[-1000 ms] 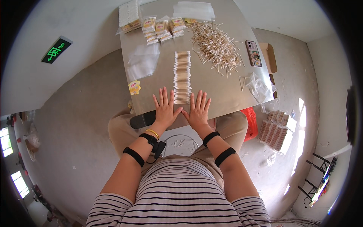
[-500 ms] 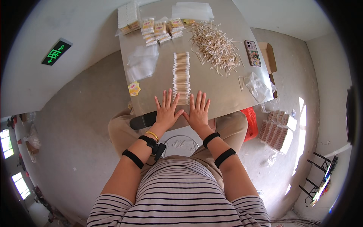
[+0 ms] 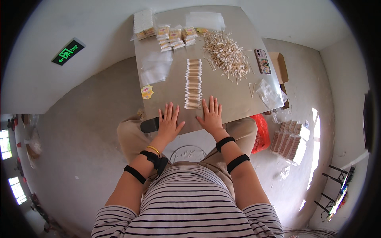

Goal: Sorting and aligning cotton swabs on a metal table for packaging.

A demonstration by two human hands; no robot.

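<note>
A neat column of cotton swabs [image 3: 193,84] lies side by side on the metal table [image 3: 158,95], running away from its near edge. My left hand [image 3: 169,123] rests with fingers spread on the near edge, a little left of the column's near end. On the other side, my right hand [image 3: 212,116] lies flat, its fingertips close to the swabs' right ends. Neither hand holds anything. A loose heap of cotton swabs [image 3: 227,54] covers the far right of the table.
Packed swab bags [image 3: 174,35] and a larger clear pack [image 3: 143,23] stand far left. Clear plastic bags [image 3: 156,66], yellow cards [image 3: 147,92], a phone [image 3: 262,61] and crumpled plastic [image 3: 268,93] lie around. An open cardboard box [image 3: 278,65] stands beyond the right edge; stacked packs [image 3: 290,142] sit on the floor.
My hands have drawn apart and back from the column's near end, the left one moving left and nearer to me. The whole view has shifted slightly.
</note>
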